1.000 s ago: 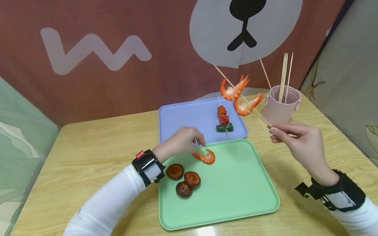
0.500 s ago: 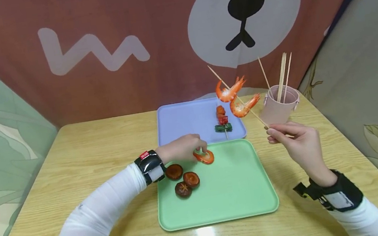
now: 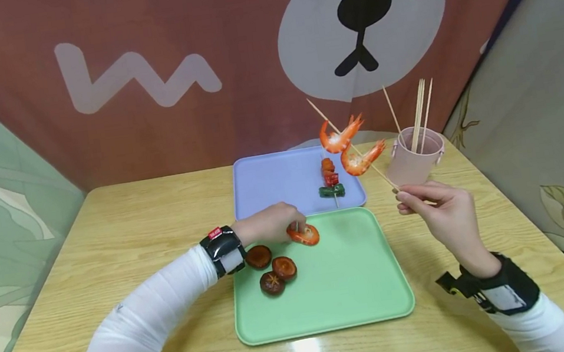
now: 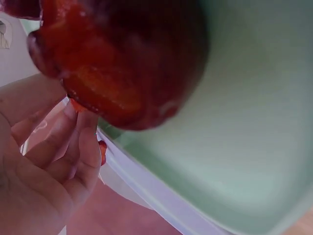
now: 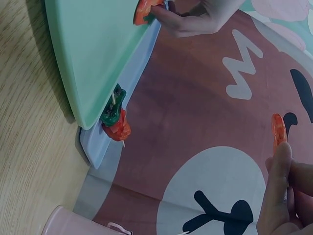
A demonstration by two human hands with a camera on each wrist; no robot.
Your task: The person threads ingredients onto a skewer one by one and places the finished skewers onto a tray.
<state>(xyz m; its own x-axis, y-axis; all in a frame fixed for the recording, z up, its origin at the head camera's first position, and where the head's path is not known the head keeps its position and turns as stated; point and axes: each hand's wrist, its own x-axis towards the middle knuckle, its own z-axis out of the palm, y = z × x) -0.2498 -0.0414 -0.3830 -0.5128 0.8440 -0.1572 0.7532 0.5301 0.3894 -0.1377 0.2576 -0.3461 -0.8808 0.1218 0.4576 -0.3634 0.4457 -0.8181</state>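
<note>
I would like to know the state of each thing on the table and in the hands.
Held skewer: tilted, two shrimps threaded on
Right hand: pinching that skewer's lower end
Loose shrimp: unskewered
Left hand: pinching this loose shrimp
Three mushrooms: unskewered, lying on the green tray
Mixed skewer: loaded, lying on the blue tray
Bucket: upright, holding bare sticks

No readable text or signs.
</note>
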